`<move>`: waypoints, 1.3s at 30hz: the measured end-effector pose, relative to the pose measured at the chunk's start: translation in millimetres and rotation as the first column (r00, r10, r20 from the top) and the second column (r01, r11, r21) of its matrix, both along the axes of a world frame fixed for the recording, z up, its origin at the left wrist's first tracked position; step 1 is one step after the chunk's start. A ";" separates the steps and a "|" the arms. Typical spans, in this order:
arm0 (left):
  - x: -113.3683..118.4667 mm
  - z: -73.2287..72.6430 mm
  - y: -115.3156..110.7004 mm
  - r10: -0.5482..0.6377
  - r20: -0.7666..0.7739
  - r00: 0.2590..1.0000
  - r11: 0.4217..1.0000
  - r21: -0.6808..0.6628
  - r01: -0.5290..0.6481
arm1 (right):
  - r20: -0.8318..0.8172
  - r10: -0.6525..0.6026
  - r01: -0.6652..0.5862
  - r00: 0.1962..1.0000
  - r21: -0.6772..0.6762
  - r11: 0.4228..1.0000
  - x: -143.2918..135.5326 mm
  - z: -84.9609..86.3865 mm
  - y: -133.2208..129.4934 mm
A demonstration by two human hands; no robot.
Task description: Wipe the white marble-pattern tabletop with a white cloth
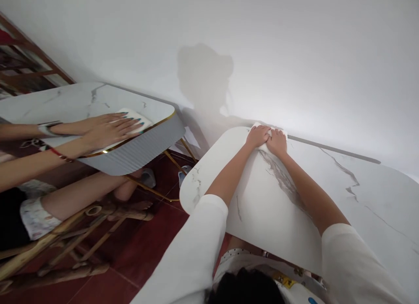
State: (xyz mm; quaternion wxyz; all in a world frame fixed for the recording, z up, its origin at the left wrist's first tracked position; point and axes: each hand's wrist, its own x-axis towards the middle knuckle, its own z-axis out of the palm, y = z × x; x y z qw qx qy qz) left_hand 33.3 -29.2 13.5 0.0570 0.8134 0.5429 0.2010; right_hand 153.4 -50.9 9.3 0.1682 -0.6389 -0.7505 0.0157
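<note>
Both arms reach forward over a white marble-patterned tabletop (255,186). Near its far edge, by the wall, lies a folded white cloth (264,148). My left hand (258,136) presses down on the cloth, its fingers close together and bent over it. Right beside it, my right hand (277,142) bears on the same cloth, fingers likewise together. The two hands nearly touch at the fingertips. Cloth edges show beyond the fingers and below the palms; the rest is hidden under the hands.
At left, a co-worker's hands (113,127) lie on another white cloth (144,117) on a second marble-patterned table (70,97) with a gold rim. A wooden chair (81,238) stands on the red floor (137,251). A white wall (294,55) rises behind both tables.
</note>
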 end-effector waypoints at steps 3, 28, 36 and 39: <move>8.1 -1.9 2.2 -0.020 -0.007 1.000 0.999 0.029 0.020 | 0.041 -0.001 0.000 0.999 0.026 1.000 9.5 -1.4 0.8; -1.3 0.6 -25.2 -0.210 -0.071 0.975 0.978 -0.022 0.209 | 0.016 -0.179 0.178 0.984 0.058 0.982 -3.0 -5.9 -49.9; -9.7 0.3 -60.2 -0.227 -0.098 0.969 0.973 0.006 0.229 | 0.036 -0.189 0.188 0.981 0.033 0.982 -11.9 -2.6 -87.6; -13.5 -0.8 -75.8 -0.225 -0.091 0.970 0.974 0.003 0.227 | 0.043 -0.187 0.186 0.981 0.031 0.982 -14.3 -3.7 -101.9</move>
